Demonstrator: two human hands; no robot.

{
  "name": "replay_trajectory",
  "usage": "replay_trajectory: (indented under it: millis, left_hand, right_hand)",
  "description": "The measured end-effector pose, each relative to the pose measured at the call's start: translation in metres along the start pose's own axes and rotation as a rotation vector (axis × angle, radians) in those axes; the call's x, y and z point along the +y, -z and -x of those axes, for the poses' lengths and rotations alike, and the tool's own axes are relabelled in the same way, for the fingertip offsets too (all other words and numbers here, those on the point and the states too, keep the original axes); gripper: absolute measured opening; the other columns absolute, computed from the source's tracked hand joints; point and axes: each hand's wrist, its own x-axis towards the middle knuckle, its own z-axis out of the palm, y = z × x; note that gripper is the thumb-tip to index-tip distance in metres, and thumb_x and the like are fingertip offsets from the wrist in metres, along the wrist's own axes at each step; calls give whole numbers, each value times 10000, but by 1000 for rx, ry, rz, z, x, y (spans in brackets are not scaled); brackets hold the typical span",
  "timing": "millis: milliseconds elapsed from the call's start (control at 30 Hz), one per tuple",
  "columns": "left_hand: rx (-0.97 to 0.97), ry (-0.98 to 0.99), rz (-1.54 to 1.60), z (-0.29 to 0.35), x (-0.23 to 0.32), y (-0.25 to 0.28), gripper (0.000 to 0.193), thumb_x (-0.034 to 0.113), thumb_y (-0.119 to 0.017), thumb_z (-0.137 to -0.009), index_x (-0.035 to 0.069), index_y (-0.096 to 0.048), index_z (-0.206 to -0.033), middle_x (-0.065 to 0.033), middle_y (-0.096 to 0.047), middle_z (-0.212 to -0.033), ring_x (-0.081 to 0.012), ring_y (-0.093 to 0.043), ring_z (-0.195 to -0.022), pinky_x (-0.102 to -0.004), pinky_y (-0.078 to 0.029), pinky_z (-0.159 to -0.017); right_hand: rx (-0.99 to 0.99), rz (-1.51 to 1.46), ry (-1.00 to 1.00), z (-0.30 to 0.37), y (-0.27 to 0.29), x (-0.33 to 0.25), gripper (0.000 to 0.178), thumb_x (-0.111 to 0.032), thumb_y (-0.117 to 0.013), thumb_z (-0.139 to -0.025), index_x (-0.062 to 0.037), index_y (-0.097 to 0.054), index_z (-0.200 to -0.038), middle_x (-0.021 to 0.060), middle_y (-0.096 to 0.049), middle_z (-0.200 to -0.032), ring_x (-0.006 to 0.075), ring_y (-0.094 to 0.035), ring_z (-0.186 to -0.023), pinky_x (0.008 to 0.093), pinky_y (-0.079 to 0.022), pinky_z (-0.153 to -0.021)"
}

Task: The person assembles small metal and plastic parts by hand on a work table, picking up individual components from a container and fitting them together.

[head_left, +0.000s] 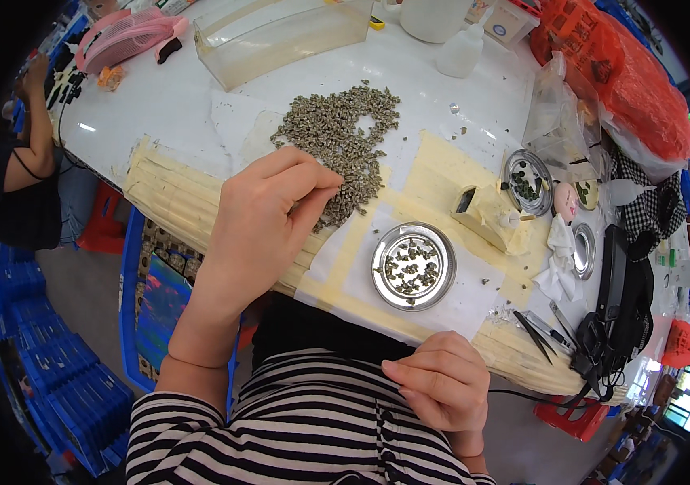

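Held left hand over the heap of small metal pieces on the surface, with fingers pinched nearly together; could not tell whether around one. Curled right hand loosely before the striped shirt, with contents hidden. Saw similar pieces inside the round dish. Risked scattering the heap by brushing it, or spilling the dish by catching its rim.

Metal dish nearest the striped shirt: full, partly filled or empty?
Partly filled: small grey pieces lie scattered inside the dish, with its pale bottom showing between them.
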Motion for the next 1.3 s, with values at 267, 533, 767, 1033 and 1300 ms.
replay_trajectory:
  millis: [267, 533, 767, 1033, 1300]
  left_hand:
    - [115, 89, 229, -2, 2, -4, 235, -58, -663, -869, -21, -686, -1099, -69, -680, -913, -134, -645, -803, -247, -526, -724]
    - [-6, 373, 943, 4, 12, -4, 179, 34, -636, -945, -46, -670, -1101, -97, -701, -940, -119, -654, -839, -231, -524, -737]
    - [-233, 527, 1302, 5, 24, -18, 234, 35, -603, -970, -47, -645, -1185, -127, -716, -987, -140, -681, -861, -239, -549, -746]
    - [-208, 235, 996, 10, 43, -41, 508, -65, -635, -900, -36, -483, -1384, -88, -679, -960, -118, -660, -895, -256, -539, -833]
    - [-180, -70, 627, 8, 42, -50, 526, -92, -657, -873, -38, -484, -1367, -107, -701, -973, -140, -686, -923, -261, -559, -818]
  right_hand:
    - [-8, 12, -16, -3, -2, 1, 344, -66, -758, -702, -47, -754, -1045, 46, -680, -842, 214, -600, -708, 327, -476, -635]
    - [31, 35, -10, -9, -2, 0, 363, -38, -774, -692, -41, -752, -1055, 45, -674, -835, 206, -598, -704, 317, -478, -631]
    - [247, 160, -67, -26, 7, -5, 337, 28, -759, -693, -25, -746, -1026, 61, -664, -797, 213, -599, -691, 311, -467, -628]
    - [472, 408, 2, -57, 9, 12, 263, 47, -775, -721, -26, -735, -970, 71, -670, -820, 219, -617, -701, 309, -476, -616]
    - [498, 411, -2, -54, 6, 24, 222, 46, -775, -725, -28, -711, -924, 79, -660, -810, 227, -617, -700, 312, -482, -611]
